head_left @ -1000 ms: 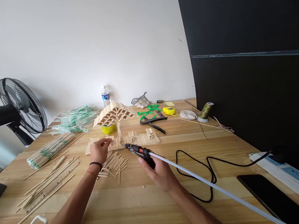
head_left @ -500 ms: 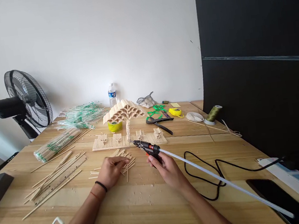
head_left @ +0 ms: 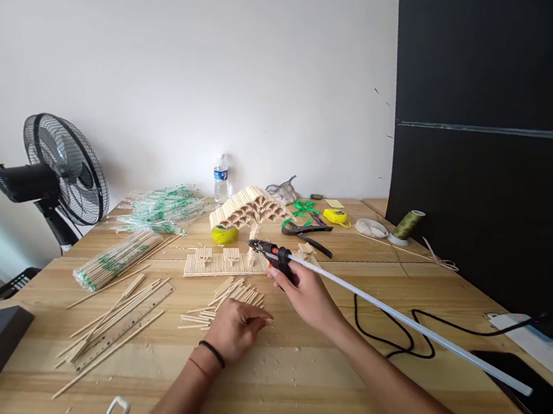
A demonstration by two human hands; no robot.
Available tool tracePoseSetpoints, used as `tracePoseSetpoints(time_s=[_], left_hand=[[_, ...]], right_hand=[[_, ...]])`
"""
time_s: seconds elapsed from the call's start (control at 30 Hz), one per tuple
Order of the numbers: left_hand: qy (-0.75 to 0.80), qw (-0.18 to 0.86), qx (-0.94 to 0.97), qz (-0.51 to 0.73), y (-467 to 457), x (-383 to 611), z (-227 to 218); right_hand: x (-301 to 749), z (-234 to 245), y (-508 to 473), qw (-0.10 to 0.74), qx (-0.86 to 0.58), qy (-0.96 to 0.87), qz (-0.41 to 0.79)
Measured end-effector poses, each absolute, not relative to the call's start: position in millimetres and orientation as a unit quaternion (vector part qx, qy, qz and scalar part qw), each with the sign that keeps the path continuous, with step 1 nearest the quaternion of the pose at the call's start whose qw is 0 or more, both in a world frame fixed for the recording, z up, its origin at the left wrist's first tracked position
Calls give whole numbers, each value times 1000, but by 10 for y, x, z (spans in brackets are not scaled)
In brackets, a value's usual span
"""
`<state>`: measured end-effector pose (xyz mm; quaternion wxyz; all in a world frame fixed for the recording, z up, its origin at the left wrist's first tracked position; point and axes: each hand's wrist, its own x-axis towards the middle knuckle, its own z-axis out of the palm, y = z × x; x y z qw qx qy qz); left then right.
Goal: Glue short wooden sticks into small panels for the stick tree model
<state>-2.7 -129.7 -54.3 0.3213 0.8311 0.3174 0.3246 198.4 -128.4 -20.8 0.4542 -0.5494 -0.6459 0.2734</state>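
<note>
My right hand [head_left: 303, 295] grips a black and orange glue gun [head_left: 271, 255] with a long clear glue stick [head_left: 406, 324] trailing back to the right; its nozzle points at the flat stick base [head_left: 218, 264] of a small wooden model. A tiered stick roof [head_left: 246, 208] stands on a post above that base. My left hand [head_left: 235, 328] rests on the table at the near edge of a heap of short cut sticks [head_left: 227, 297], fingers curled down onto them; whether it holds one is hidden.
Long sticks and a ruler [head_left: 119, 320] lie left, with a wrapped stick bundle [head_left: 116, 259] and green-printed wrappers [head_left: 163, 207] behind. A fan [head_left: 63, 169] stands at the left. Water bottle [head_left: 220, 177], pliers [head_left: 307, 233], yellow tape measure [head_left: 335, 216], thread spool [head_left: 406, 225], black cord [head_left: 413, 331] and power strip [head_left: 544, 335] sit right.
My left hand has drawn back from the model's base to the pile of short sticks. My right hand has lifted the glue gun forward towards the model. The view has turned left.
</note>
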Motion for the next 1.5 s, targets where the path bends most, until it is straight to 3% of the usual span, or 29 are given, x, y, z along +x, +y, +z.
tracePoseSetpoints(time_s=[0.4, 0.97, 1.5], left_hand=[[330, 294, 836, 325, -1286, -7, -600], [339, 278, 842, 312, -1305, 2, -596], [342, 260, 844, 321, -1311, -4, -545]], right_hand=[[1738, -66, -1368, 413, -493, -715, 276], [1658, -80, -1050, 442, -534, -705, 147], [1790, -111, -1115, 410, -571, -711, 41]])
